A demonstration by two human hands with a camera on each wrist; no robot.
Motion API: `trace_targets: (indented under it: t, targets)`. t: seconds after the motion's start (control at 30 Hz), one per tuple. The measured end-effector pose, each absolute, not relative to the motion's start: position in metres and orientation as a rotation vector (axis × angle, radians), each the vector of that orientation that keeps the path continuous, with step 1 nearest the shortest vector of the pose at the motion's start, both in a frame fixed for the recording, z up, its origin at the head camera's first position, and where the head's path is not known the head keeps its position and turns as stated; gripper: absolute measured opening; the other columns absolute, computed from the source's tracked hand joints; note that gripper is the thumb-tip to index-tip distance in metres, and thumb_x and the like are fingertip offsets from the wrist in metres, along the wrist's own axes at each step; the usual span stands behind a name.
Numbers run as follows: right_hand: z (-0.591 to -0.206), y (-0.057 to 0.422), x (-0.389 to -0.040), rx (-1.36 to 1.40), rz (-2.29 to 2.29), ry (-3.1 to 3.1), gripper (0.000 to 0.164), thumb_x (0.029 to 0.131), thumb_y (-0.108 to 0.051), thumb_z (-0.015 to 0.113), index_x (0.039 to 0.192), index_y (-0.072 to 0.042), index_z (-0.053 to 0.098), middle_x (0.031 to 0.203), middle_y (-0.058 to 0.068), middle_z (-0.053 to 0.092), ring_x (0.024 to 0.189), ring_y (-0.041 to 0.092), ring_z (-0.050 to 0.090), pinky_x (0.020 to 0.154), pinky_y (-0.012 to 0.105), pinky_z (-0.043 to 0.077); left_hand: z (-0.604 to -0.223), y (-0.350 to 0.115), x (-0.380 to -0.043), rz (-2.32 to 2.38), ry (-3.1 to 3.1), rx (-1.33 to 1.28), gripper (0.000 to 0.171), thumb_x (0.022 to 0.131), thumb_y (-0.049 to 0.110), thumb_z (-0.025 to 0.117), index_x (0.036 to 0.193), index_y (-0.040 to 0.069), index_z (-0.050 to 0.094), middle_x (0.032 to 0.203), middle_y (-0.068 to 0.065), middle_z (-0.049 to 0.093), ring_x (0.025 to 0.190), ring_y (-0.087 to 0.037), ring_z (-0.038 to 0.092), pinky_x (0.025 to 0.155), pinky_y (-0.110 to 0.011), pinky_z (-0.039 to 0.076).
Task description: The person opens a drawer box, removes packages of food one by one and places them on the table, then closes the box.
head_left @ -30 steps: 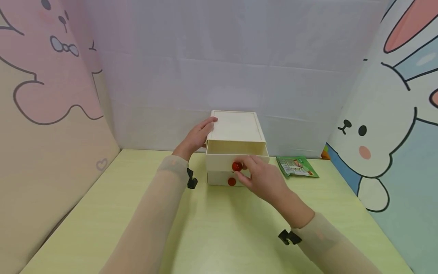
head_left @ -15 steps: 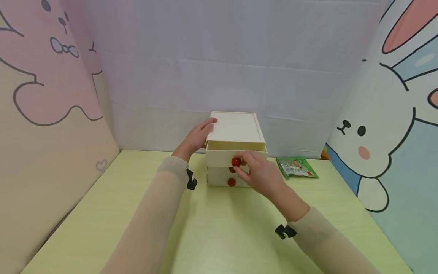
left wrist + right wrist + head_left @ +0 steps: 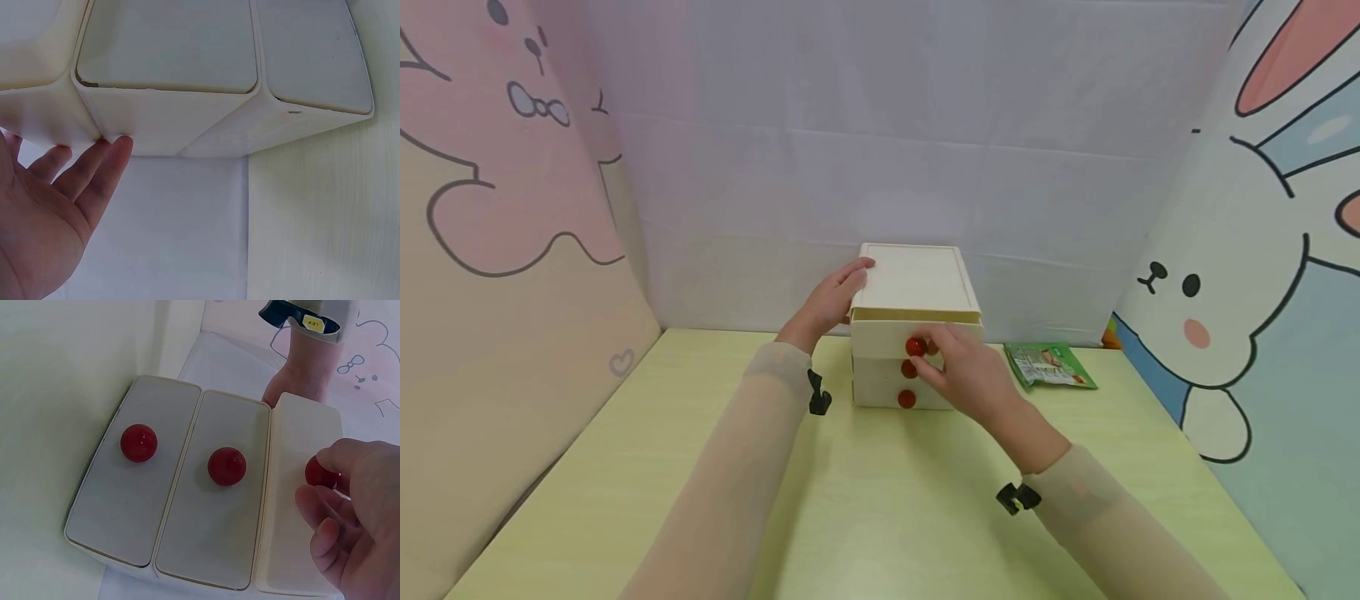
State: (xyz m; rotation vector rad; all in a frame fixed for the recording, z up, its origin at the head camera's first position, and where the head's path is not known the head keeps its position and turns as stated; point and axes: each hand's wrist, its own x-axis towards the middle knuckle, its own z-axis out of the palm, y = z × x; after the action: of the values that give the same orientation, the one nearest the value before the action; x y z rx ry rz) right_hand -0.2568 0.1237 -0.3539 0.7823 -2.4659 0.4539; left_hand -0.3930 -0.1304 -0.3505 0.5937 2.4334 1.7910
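Observation:
A small white chest of three drawers (image 3: pixel 917 279) stands against the back wall, each drawer front bearing a round red knob. The top drawer (image 3: pixel 880 340) sticks out a little, with a narrow gap under the chest's top. My right hand (image 3: pixel 970 371) pinches the top drawer's red knob (image 3: pixel 320 472) between thumb and fingers. The middle knob (image 3: pixel 227 466) and bottom knob (image 3: pixel 139 443) are untouched, their drawers flush. My left hand (image 3: pixel 823 304) rests on the chest's left side, fingers extended; in the left wrist view its fingertips (image 3: pixel 122 147) touch the white side wall.
A green snack packet (image 3: pixel 1051 365) lies on the pale yellow-green table (image 3: pixel 880 500), right of the chest. A white sheet (image 3: pixel 880 125) covers the back, and cartoon-printed panels (image 3: pixel 1217 333) stand at both sides.
The top drawer has slid back into the chest, its opening shrinking to a narrow gap. My right hand moved away from me with the knob; the left hand stayed put.

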Motion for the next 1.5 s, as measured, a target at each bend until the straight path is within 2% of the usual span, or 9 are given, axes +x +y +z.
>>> trace_targets:
  t: [0.27, 0.5, 0.73, 1.03, 1.3, 1.5]
  targets:
    - [-0.353, 0.122, -0.262, 0.769, 0.465, -2.482, 0.034, 0.101, -0.022, 0.082, 0.13, -0.009, 0.071, 0.111, 0.008, 0.075, 0.092, 0.025, 0.071, 0.057, 0.03, 0.052, -0.351, -0.131, -0.392, 1.786, 2.45, 0.593, 0.055, 0.119, 0.049, 0.037, 0.169, 0.029, 0.043, 0.167, -0.013, 0.05, 0.132, -0.038, 0.064, 0.097, -0.058, 0.06]
    - [-0.354, 0.122, -0.268, 0.743, 0.456, -2.502, 0.033, 0.102, -0.023, 0.08, 0.131, -0.009, 0.071, 0.109, 0.007, 0.074, 0.087, 0.021, 0.068, 0.055, 0.027, 0.049, -0.35, -0.131, -0.391, 1.773, 2.465, 0.595, 0.055, 0.119, 0.049, 0.037, 0.169, 0.029, 0.042, 0.166, -0.013, 0.052, 0.131, -0.037, 0.065, 0.095, -0.054, 0.06]
    - [-0.353, 0.121, -0.272, 0.731, 0.478, -2.504, 0.033, 0.103, -0.024, 0.08, 0.131, -0.009, 0.071, 0.109, 0.008, 0.075, 0.084, 0.021, 0.068, 0.055, 0.029, 0.049, -0.35, -0.131, -0.39, 1.781, 2.457, 0.583, 0.054, 0.119, 0.05, 0.037, 0.169, 0.03, 0.043, 0.168, -0.011, 0.05, 0.139, -0.037, 0.06, 0.1, -0.06, 0.058]
    - [-0.353, 0.121, -0.277, 0.701, 0.498, -2.545, 0.033, 0.105, -0.024, 0.077, 0.133, -0.009, 0.069, 0.115, 0.009, 0.076, 0.091, 0.024, 0.071, 0.059, 0.032, 0.054, -0.351, -0.13, -0.392, 1.782, 2.472, 0.582, 0.053, 0.119, 0.05, 0.037, 0.168, 0.031, 0.045, 0.169, -0.012, 0.048, 0.137, -0.039, 0.061, 0.099, -0.061, 0.058]
    - [-0.352, 0.12, -0.277, 0.678, 0.499, -2.557, 0.035, 0.105, -0.024, 0.077, 0.136, -0.01, 0.069, 0.117, 0.009, 0.076, 0.093, 0.024, 0.073, 0.06, 0.034, 0.055, -0.351, -0.129, -0.392, 1.778, 2.46, 0.578, 0.054, 0.119, 0.05, 0.037, 0.168, 0.031, 0.044, 0.17, -0.012, 0.047, 0.137, -0.041, 0.061, 0.104, -0.065, 0.057]
    - [-0.351, 0.119, -0.278, 0.656, 0.499, -2.581, 0.036, 0.106, -0.025, 0.076, 0.138, -0.011, 0.069, 0.118, 0.008, 0.076, 0.095, 0.024, 0.073, 0.061, 0.034, 0.055, -0.35, -0.129, -0.393, 1.787, 2.46, 0.59, 0.053, 0.119, 0.048, 0.036, 0.169, 0.029, 0.043, 0.168, -0.013, 0.049, 0.133, -0.041, 0.063, 0.101, -0.063, 0.058]
